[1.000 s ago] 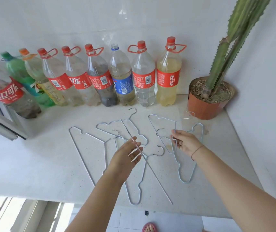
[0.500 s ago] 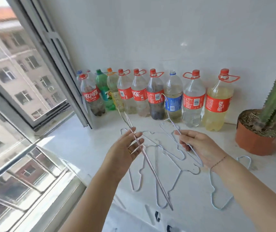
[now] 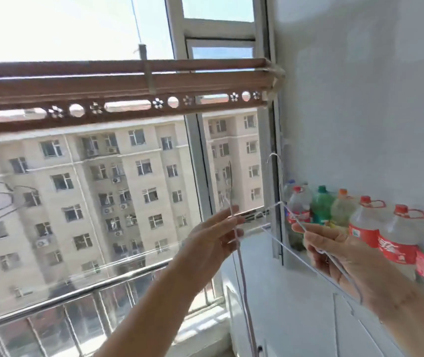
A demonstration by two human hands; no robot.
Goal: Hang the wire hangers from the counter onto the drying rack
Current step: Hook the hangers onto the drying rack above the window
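Observation:
My left hand (image 3: 214,237) pinches a thin wire hanger (image 3: 241,274) that hangs edge-on, its hook rising in front of the window. My right hand (image 3: 331,249) holds a second pale wire hanger (image 3: 279,176) with its hook pointing up, its wire running across my palm. Both hands are raised in front of me, below the brown drying rack (image 3: 118,99), a perforated bar that spans the upper left in front of the window. At least one more hanger (image 3: 344,304) lies on the white counter (image 3: 277,292).
A row of plastic bottles (image 3: 368,225) stands along the white wall on the right. The window frame (image 3: 198,161) rises between rack and wall. A metal railing (image 3: 71,295) runs outside the glass, with apartment blocks beyond.
The view has swung up and left from the counter to the window and rack. Both hands have lifted their hangers off the counter and raised them toward the rack.

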